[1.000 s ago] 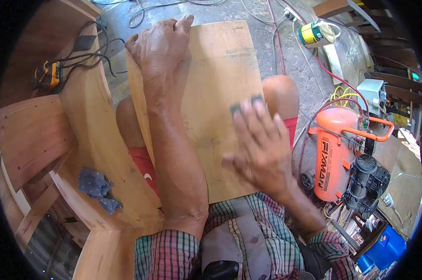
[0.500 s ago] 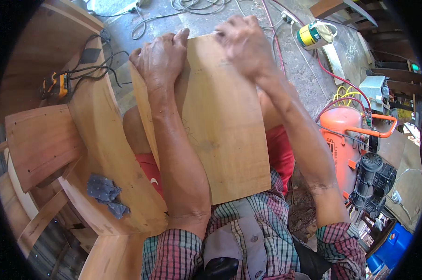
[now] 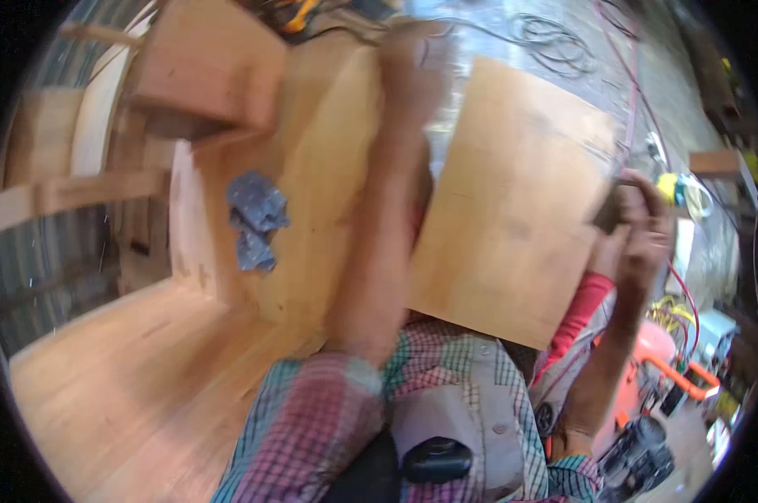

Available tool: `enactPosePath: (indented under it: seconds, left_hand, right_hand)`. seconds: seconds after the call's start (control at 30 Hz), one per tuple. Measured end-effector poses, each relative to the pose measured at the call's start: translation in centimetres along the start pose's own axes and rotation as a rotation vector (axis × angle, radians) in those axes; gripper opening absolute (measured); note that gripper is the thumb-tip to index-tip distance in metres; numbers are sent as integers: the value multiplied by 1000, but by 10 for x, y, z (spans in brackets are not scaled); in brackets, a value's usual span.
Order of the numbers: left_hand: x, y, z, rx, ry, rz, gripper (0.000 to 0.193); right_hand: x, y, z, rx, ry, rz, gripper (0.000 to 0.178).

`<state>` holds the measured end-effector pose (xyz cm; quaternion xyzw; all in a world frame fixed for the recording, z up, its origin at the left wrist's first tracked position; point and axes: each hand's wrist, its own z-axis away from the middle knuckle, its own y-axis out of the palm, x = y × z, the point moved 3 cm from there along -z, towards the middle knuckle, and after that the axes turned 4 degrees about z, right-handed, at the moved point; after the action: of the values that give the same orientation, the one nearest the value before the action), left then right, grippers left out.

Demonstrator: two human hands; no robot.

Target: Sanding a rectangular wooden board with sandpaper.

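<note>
- The wooden board [image 3: 513, 210] lay over the red shorts [image 3: 589, 306], between both hands.
- Left hand [image 3: 417, 50]: seemingly off the board; its grip blurred, impossible to tell.
- Right hand [image 3: 645, 222]: grip curled around a dark block [image 3: 609, 210] by the board's right edge.
- Unsteadied by the left, the board could have slid.

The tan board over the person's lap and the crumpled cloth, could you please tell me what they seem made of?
The board looks like wood, perhaps plywood, seemingly bare and matte, given its faint grain-like streaks. The blue-grey cloth seems thin fabric, possibly cotton, with a dull, pale-dotted finish; its soft folds suggest it.
</note>
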<state>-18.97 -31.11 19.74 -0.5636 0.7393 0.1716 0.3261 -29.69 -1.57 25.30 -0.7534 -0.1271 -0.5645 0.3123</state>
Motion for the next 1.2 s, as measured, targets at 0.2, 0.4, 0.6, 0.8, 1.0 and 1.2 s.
enactPosePath:
  seconds: [0.2,0.4,0.6,0.8,1.0,1.2]
  left_hand:
    - [19,-215,17,36,-494,-860,40]
    - [45,-294,159,73,-1213,-1266,55]
    - [44,-241,198,17,-1014,-1457,52]
    - [48,-169,133,-70,-677,-1571,46]
    - [-2,-21,51,385,-216,-404,37]
    - [-28,118,5,401,-341,-497,40]
  right_hand:
    - [61,93,42,378,-368,333,28]
    - [35,47,80,327,-426,644,36]
    - [-2,-1,28,415,-31,363,27]
    - [-91,-126,-119,-254,-227,814,26]
    - [-19,-76,-102,444,-389,718,32]
    - [-45,-4,-86,667,-631,1043,30]
